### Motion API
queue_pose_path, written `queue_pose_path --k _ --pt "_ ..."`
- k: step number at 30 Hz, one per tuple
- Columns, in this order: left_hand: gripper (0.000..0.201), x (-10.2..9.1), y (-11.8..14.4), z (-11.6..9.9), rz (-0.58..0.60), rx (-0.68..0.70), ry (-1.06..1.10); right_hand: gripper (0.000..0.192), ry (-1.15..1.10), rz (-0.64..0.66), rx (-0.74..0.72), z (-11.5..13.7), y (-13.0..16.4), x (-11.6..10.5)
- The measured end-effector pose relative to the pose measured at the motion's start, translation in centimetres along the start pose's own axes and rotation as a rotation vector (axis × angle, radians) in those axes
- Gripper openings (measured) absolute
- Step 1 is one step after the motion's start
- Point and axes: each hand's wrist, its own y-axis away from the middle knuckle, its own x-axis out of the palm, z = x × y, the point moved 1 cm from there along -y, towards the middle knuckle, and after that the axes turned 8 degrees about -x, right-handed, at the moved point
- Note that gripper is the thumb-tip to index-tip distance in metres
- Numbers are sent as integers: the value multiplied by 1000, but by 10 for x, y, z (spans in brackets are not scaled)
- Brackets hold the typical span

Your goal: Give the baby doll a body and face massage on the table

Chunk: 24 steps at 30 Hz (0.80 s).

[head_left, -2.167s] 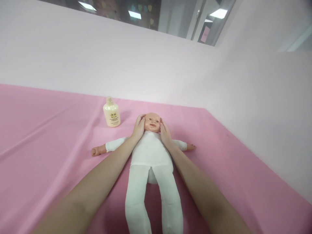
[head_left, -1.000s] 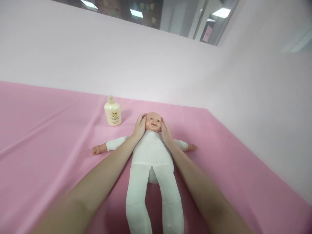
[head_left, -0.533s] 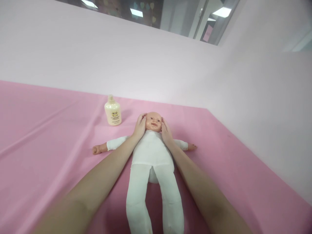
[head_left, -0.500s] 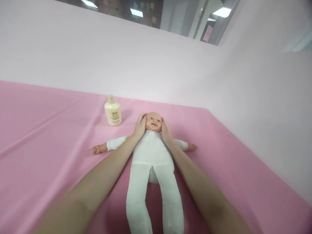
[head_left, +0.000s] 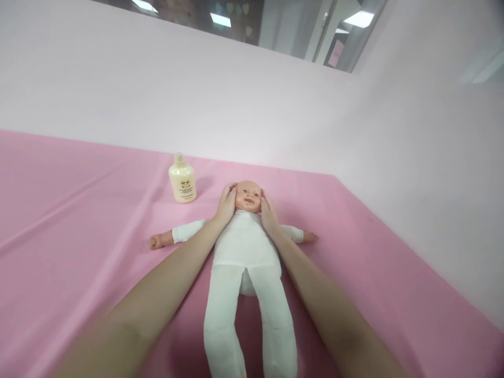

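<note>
In the head view, we are looking down along both of our bare forearms at a doll (head_left: 246, 239) that is lying on its back on the pink sheet (head_left: 79, 226) covering the table. The doll is lying lengthwise straight away from us: its white legs are pointing back toward us at the bottom of the frame, its arms are spreading out to either side, and its head (head_left: 248, 196) is lying at the far end, face up.

We are cupping that head between our two hands. Our left hand (head_left: 226, 203) is pressing flat against the head's left side as we see it, fingers curving up around the temple and the wrist lying over the doll's shoulder. Our right hand (head_left: 268, 211) is lying against the other side in the same way, fingers reaching up beside the cheek. Neither hand is clenching; both are lying open-palmed and lightly curved, holding the head from the sides, so the face is showing uncovered between them. Our forearms are running down either side of the doll's torso, crossing over its upper arms.

A cream bottle (head_left: 182, 179) is standing upright on the sheet beyond and to the left of our left hand, near the head but apart from both. A pale wall (head_left: 252, 105) is rising just behind the table and turning along its right side.
</note>
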Motion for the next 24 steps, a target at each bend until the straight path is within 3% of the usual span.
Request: queue_pose_path --k 24 --pt "29 0 -1 3 8 -3 13 58 13 -15 7 -6 -2 0"
